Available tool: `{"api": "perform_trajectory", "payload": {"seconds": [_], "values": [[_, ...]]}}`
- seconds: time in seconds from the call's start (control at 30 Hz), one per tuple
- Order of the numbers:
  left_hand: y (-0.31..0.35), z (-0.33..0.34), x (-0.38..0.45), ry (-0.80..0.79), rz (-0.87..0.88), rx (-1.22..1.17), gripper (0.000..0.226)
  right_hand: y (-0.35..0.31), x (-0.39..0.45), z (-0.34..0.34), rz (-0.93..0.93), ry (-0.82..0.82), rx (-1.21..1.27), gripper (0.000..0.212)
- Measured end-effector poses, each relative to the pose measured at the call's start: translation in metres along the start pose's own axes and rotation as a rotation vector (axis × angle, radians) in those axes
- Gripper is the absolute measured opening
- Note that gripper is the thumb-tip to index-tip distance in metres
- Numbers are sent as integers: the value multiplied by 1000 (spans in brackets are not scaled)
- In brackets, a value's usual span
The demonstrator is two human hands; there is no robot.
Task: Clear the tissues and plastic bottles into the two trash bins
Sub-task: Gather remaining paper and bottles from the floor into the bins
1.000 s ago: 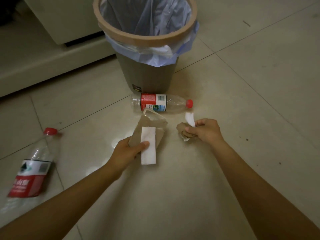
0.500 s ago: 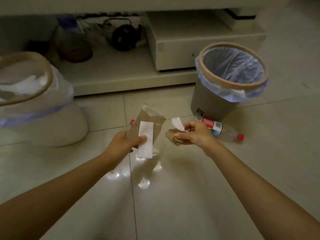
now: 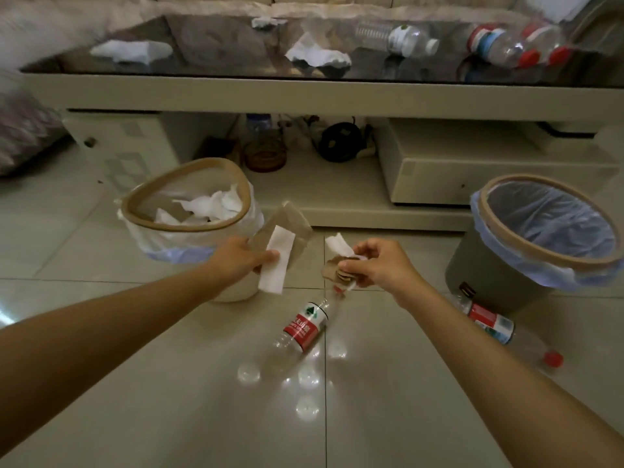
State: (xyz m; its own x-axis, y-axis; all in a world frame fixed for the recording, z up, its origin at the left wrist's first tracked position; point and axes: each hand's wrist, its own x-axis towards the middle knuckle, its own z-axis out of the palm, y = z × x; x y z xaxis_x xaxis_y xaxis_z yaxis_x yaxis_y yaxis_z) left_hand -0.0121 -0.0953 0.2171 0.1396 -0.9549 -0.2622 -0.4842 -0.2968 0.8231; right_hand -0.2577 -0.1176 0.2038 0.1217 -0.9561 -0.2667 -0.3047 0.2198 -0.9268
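We see a low glass-topped table (image 3: 337,91) across the back, carrying crumpled white tissues (image 3: 317,55) and clear plastic bottles (image 3: 398,38). On the tiled floor (image 3: 169,417) stand two lined bins: the white bin (image 3: 233,292) on the left holds tissues, the grey bin (image 3: 489,275) on the right looks empty. A red-labelled bottle (image 3: 304,327) lies between our arms; a second floor bottle (image 3: 496,327) lies against the grey bin's base. Our left hand (image 3: 236,261) pinches a brown paper and white tissue strip (image 3: 277,260) just beside the white bin. Our right hand (image 3: 381,263) is closed on a crumpled brown and white wad (image 3: 337,261).
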Motion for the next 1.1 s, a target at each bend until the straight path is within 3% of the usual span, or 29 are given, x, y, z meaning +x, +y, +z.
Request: {"api": "perform_trajectory", "payload": {"seconds": [0.23,0.37,0.57,0.67,0.8,0.97,1.1], "values": [[-14,-58,5,129,-5,-108,41,-46,-2,41,-86,-41,-159,32],[-16,-89,22,276,-99,-324,31,-78,8,79,-111,-66,-93,32],[-21,-117,55,156,-273,-629,23,-107,39,133,-119,-24,-21,26],[-26,-118,67,242,-222,-766,37,-119,60,154,-80,41,48,26],[-38,-118,69,306,-144,-677,60,-133,83,176,-39,45,110,36],[-52,-118,69,311,-3,-506,68,-138,88,188,-80,-120,100,55],[-53,-113,68,280,40,-478,62,-129,82,183,-149,-250,21,51]]}}
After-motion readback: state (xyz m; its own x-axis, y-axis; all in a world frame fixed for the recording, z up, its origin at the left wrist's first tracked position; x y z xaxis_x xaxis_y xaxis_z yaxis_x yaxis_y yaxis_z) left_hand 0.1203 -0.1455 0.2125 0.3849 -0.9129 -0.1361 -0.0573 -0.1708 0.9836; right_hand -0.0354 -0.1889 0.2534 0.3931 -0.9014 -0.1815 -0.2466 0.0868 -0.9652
